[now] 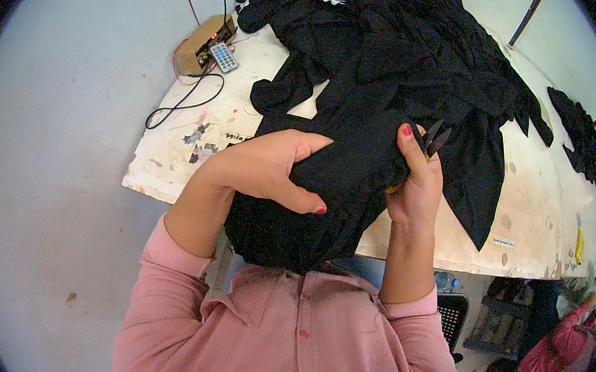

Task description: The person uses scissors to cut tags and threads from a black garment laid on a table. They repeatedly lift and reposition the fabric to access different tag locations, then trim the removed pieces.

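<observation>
A black cloth garment (357,170) hangs over the near edge of the table and reaches down to my body. My left hand (260,168) lies on its left side, with thumb and forefinger stretched apart; its other fingers are hidden. In my right hand (417,176) is a pair of small thread snips (437,138), pointed blades upward past the forefinger and a bit of yellow handle showing at the palm. The right thumb also presses against a fold of the black cloth.
Behind lies a big black cloth heap (398,45) on the worn pale table (537,238). At left are a brown box device (204,44), a remote control (223,57) and a looped cable. More black cloth (578,141) is at right. A person in pink (558,351) works at lower right.
</observation>
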The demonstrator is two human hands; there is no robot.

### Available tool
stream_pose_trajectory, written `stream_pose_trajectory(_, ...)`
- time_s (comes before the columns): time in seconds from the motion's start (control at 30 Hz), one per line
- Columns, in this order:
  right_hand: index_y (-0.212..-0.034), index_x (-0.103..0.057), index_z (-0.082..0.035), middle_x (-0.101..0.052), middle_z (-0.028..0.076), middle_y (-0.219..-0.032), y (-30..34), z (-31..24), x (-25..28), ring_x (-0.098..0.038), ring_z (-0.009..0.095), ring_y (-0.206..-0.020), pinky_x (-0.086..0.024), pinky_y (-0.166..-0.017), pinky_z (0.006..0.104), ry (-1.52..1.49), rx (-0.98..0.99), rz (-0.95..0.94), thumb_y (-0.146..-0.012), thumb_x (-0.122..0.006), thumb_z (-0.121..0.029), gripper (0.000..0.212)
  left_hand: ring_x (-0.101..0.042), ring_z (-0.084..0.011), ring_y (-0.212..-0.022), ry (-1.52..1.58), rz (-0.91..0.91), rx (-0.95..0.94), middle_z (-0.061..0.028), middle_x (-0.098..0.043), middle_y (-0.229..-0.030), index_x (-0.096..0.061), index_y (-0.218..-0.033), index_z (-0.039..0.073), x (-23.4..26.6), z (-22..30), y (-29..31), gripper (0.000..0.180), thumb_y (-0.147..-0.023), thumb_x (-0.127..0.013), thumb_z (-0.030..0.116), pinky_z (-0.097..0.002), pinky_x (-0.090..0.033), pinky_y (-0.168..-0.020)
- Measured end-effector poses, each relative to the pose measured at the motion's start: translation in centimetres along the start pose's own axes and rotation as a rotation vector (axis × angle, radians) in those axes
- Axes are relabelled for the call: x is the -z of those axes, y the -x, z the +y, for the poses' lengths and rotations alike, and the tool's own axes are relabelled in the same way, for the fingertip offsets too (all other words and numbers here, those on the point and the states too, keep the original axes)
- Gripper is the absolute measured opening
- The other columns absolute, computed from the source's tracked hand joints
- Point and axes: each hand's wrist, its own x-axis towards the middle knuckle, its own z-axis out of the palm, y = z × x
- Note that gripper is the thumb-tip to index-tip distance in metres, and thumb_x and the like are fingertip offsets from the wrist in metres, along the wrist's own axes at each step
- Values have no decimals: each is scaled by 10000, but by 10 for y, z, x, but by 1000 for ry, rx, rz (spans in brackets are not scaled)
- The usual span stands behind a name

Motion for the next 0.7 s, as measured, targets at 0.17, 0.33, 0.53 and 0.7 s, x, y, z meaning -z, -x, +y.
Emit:
stream_pose_trajectory(0.17, -941, -627, -62, -663, 45, -865, -4, -1, 1, -631, 153, -759, -499, -698, 278, -36, 22, 45, -851, -689, -174, 156, -592, -143, -924, -172, -50, -25, -48, -657, -998, -590, -1066, 10, 6, -7, 4, 509, -633, -802, 172, -294, -472, -838)
stream_pose_trajectory(0.33, -955, -622, -56, -665, 47, -892, -5, 0, 5, -634, 157, -774, -501, -699, 275, -89, -19, 47, -863, -671, -162, 149, -588, -147, -936, 52, -79, 77, -52, -655, -1013, -587, -1074, 10, 8, -7, 11, 497, -642, -794, 143, -300, -467, -849)
stream_pose_trajectory(0.53, -976, -617, -71, -658, 37, -904, 4, -4, 3, -627, 139, -805, -494, -717, 273, 15, 25, -39, -882, -656, -183, 151, -565, -132, -987, 49, 31, -17, -59, -614, -1104, -526, -1196, -1, 10, -5, 19, 636, -674, -819, 212, -295, -449, -886)
stream_pose_trajectory(0.7, -1041, -610, -64, -643, 26, -920, 13, -3, -7, -592, 122, -841, -466, -761, 247, 163, 142, -119, -877, -669, -181, 209, -578, -108, -936, 215, 198, -24, -76, -625, -1068, -534, -1187, -28, -6, -2, -3, 540, -779, -766, 240, -270, -476, -814)
